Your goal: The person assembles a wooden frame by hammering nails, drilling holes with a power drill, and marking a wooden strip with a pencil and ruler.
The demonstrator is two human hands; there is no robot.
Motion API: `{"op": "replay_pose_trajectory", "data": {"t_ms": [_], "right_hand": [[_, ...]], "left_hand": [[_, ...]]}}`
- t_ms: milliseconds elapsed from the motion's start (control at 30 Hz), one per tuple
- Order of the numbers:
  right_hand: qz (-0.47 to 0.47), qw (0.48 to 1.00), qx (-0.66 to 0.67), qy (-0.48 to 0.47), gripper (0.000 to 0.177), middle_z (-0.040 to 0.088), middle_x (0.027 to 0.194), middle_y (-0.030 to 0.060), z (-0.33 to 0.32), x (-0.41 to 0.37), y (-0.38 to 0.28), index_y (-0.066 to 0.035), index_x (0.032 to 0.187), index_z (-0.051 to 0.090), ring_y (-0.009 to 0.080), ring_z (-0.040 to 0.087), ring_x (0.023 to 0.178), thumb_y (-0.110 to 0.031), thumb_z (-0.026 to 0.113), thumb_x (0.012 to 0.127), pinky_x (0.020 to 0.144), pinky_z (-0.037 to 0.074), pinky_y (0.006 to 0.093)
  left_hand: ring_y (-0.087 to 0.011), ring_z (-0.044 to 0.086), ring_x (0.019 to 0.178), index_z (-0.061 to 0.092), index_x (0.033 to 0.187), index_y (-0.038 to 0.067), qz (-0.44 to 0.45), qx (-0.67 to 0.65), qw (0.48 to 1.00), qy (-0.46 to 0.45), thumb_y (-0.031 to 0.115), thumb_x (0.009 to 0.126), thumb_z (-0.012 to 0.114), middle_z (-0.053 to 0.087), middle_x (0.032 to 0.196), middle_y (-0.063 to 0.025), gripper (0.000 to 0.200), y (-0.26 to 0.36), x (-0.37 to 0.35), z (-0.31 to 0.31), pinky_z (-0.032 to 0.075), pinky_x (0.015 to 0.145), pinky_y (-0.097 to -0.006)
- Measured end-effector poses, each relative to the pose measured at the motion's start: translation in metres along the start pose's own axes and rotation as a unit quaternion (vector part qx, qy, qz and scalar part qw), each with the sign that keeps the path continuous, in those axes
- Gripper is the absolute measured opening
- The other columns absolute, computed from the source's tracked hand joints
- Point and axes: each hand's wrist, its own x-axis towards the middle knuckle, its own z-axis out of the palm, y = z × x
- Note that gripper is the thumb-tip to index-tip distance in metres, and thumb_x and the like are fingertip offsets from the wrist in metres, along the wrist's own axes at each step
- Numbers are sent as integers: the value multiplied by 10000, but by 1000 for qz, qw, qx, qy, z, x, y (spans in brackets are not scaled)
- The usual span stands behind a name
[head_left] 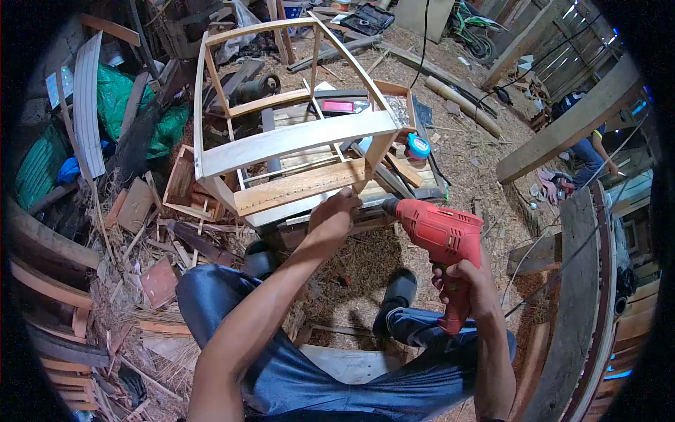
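Note:
My right hand is wrapped around the handle of a red power drill, its chuck pointing left toward the wooden frame. The frame stands on a low slatted bench, with curved pale rails joined by thin uprights. A row of small dark holes or marks runs along its lower front rail. My left hand is closed at the right end of that rail, just left of the drill's chuck. I cannot tell what its curled fingers hold.
A blue round tape-like item and a red box lie on the bench. A wooden crate and scrap wood are at left. A slanted post stands at right, with another person beyond it. Shavings cover the ground.

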Motion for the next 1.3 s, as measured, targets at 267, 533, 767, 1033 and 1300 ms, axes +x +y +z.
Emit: {"op": "replay_pose_trajectory", "data": {"t_ms": [267, 533, 767, 1033, 1300], "right_hand": [[-2, 1000, -7, -11, 600, 559, 845, 98, -2, 1, 0, -89, 1272, 401, 172, 573, 644, -109, 537, 688, 453, 475, 297], [-3, 1000, -21, -10, 577, 560, 801, 91, -4, 3, 1, -87, 1247, 410, 168, 570, 627, -118, 542, 686, 437, 469, 290], [-4, 1000, -20, 0, 582, 563, 794, 83, 2, -1, -5, -87, 1247, 400, 167, 572, 613, -126, 542, 684, 435, 469, 287], [1, 999, -35, 14, 541, 574, 783, 73, 6, 1, -9, -88, 1212, 428, 167, 581, 604, -97, 552, 685, 439, 480, 303], [29, 994, -99, 22, 462, 581, 740, 70, 13, 10, -38, -84, 1134, 494, 167, 570, 561, -96, 562, 677, 442, 486, 325]], "left_hand": [[-324, 627, 957, 650, 1080, 87, 41, 34, 999, -5, 136, 862, 455, 652, 984, -159, 296, 0, 1, -3, 474, 831, -399], [-310, 618, 892, 631, 1058, 61, 3, -33, 999, -18, 166, 877, 463, 642, 908, -157, 268, 12, -1, -13, 459, 792, -387], [-308, 622, 848, 620, 1089, 69, 10, -26, 999, -19, 190, 898, 443, 641, 852, -165, 287, -1, 3, -2, 458, 755, -400], [-328, 630, 904, 627, 1068, 83, -87, -85, 992, -20, 190, 890, 434, 651, 901, -184, 283, 4, 6, -2, 474, 793, -422], [-351, 615, 910, 631, 967, 91, -22, 30, 999, -9, 247, 889, 407, 651, 934, -165, 284, 6, 4, -2, 472, 786, -433]]}}
